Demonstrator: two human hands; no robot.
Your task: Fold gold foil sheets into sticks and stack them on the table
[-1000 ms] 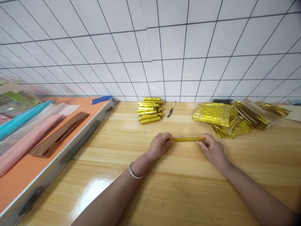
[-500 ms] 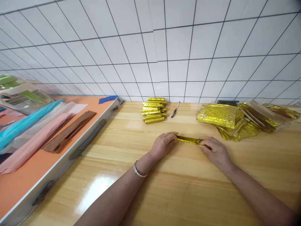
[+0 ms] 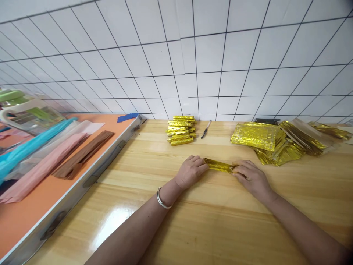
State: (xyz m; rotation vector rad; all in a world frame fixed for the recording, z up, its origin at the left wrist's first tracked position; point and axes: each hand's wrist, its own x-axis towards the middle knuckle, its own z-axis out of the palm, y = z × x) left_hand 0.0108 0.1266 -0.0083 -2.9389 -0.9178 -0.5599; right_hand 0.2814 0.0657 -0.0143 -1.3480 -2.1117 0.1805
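Observation:
A narrow folded strip of shiny gold foil [image 3: 219, 165] stretches between my hands, just over the wooden table [image 3: 209, 217]. My left hand [image 3: 191, 170] is closed on its left end, fingers bent over the edge. At the other end, my right hand [image 3: 252, 178] pinches the foil between thumb and fingers. Both fingertips are partly hidden by the hands. Beyond my left hand lies a stack of small gold foil rolls [image 3: 180, 130]. Flat gold foil packs [image 3: 253, 136] lie in a heap past my right hand.
A pen [image 3: 206, 129] lies near the tiled wall [image 3: 209, 55]. On the left, a raised orange board [image 3: 35, 217] with a white edge bears brown [image 3: 82, 156], pink [image 3: 46, 167] and blue [image 3: 41, 143] crepe paper lengths. A clear plastic box [image 3: 35, 112] stands behind them.
The foil strip looks wider and tilts more toward me, with its left end more exposed. My left fingers have shifted slightly down along it. My right hand has barely moved.

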